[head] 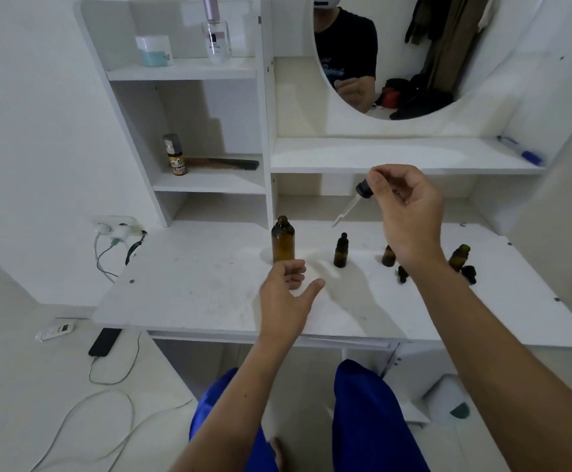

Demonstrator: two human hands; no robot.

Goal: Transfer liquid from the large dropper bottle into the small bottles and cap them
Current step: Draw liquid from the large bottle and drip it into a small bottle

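Above the desk (192,284) my right hand (410,212) pinches the dropper (354,202); my left hand (288,294), fingers loosely spread, nears the uncapped large bottle (283,241).

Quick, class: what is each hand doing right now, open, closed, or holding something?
Left hand: open, holding nothing, just in front of the large bottle.
Right hand: closed, pinching the dropper by its bulb, above the table.

Right hand (410,216) pinching the dropper (352,202) above the tabletop (192,284), left hand (288,294) hovering open just before the large uncapped bottle (282,240), capped small bottle (341,251) standing right of it
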